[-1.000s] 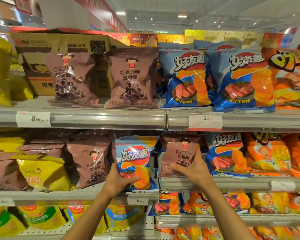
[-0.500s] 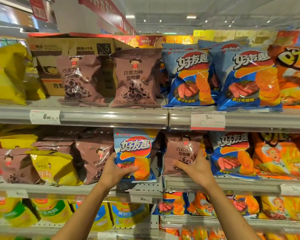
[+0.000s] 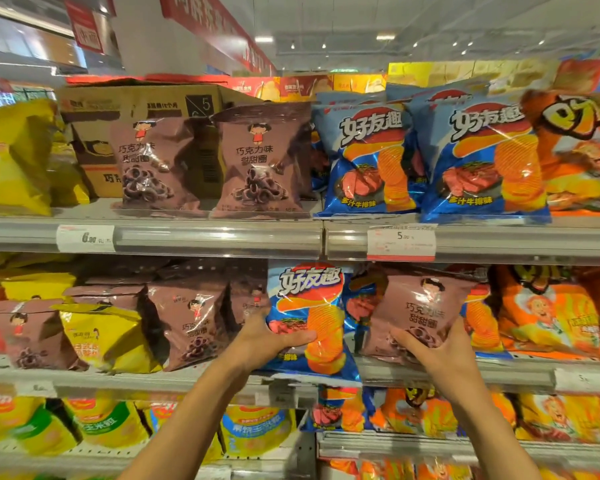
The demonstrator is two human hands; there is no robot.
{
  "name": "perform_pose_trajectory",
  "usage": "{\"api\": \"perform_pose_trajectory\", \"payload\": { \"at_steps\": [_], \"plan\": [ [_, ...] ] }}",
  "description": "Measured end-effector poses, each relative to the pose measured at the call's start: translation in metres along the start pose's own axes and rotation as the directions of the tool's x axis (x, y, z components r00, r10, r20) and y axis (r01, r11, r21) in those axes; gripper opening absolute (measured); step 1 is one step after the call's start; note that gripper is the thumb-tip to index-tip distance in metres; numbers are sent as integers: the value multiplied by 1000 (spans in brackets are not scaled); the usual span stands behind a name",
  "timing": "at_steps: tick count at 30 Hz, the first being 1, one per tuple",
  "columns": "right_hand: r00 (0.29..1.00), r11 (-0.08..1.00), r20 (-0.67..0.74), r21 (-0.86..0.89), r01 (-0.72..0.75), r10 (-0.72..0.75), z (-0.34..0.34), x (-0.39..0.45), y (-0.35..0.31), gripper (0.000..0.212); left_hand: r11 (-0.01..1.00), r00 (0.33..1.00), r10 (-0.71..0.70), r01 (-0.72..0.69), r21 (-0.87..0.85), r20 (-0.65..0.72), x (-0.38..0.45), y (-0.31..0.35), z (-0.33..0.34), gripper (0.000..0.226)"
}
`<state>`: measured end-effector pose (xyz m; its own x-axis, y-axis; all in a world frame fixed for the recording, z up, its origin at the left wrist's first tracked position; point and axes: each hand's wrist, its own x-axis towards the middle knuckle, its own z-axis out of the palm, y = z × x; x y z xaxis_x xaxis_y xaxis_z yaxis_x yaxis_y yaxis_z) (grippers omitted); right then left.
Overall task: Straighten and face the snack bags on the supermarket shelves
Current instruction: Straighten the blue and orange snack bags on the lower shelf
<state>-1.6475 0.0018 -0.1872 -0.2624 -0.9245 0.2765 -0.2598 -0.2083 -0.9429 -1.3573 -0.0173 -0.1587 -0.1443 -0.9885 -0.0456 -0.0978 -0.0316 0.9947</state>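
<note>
This was a supermarket aisle. Metal shelves (image 3: 187, 237) ran in tiers, each packed with rows of the same snack bags: brown ones (image 3: 262, 161), blue chip bags (image 3: 371, 157), orange bags (image 3: 575, 150) and yellow bags (image 3: 11, 157). Price tags (image 3: 400, 242) sat in the clear strips along the shelf edges. A cardboard shipping carton (image 3: 136, 105) stood on the top shelf behind the stock, a red banner (image 3: 215, 29) hung overhead, and ceiling lights (image 3: 264, 39) lit the store.
</note>
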Motion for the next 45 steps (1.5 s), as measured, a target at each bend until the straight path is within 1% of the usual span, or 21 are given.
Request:
{"api": "perform_pose_trajectory", "payload": {
  "at_steps": [4,7,8,10,12,15,18,22,25,30,32,33,35,37,39,41,43,45],
  "plan": [
    [996,998,-68,28,-50,52,-40,-10,10,76,994,996,83,-85,-63,-24,23,9,42,28],
    [991,996,-98,31,-88,91,-63,-14,18,74,984,990,122,-130,-124,-69,38,10,71,26],
    [989,995,-112,23,-92,94,-69,-16,20,74,982,989,126,-136,-130,-83,43,8,79,29],
    [986,995,-136,-3,-95,93,-75,-20,24,74,981,984,127,-143,-132,-122,52,2,92,45],
    [987,995,-136,-30,-94,89,-78,-22,26,75,982,980,136,-153,-113,-143,60,-5,100,57],
    [988,994,-112,-33,-108,104,-81,-23,28,73,985,981,157,-164,-51,-112,65,-16,104,66],
    [987,992,-95,-8,-127,126,-82,-26,25,74,985,986,165,-163,53,-28,67,-25,106,73],
    [988,991,-78,-5,-132,131,-77,-27,18,77,972,981,190,-194,133,40,67,-27,104,76],
    [987,989,-70,-35,-146,143,-72,-29,16,74,967,979,195,-201,159,55,68,-29,104,78],
    [988,987,-82,-79,-137,131,-58,-38,8,72,967,979,200,-191,167,-40,64,-37,107,80],
    [988,989,-102,-71,-126,119,-50,-44,2,73,951,967,239,-215,223,-87,59,-41,105,73],
    [987,990,-113,-71,-119,110,-45,-48,-3,76,936,961,265,-236,260,-83,56,-42,102,68],
    [987,991,-136,-84,-101,89,-33,-57,-12,85,884,946,321,-282,372,-45,46,-45,91,68],
    [986,993,-151,-83,-82,69,-17,-64,-21,88,807,921,383,-295,512,-74,32,-51,68,73],
    [988,995,-146,-73,-66,55,3,-70,-27,90,710,885,453,-286,643,-106,14,-60,34,72],
    [991,997,-132,-69,-47,38,26,-77,-32,93,568,851,517,-264,780,-89,-3,-73,-5,66],
    [993,997,-114,-76,-21,12,54,-82,-37,93,411,826,561,-215,886,-60,-17,-89,-46,50],
    [996,997,-90,-80,4,-12,85,-89,-45,92,283,825,565,-163,945,-27,-29,-104,-81,36]
  ]
}}
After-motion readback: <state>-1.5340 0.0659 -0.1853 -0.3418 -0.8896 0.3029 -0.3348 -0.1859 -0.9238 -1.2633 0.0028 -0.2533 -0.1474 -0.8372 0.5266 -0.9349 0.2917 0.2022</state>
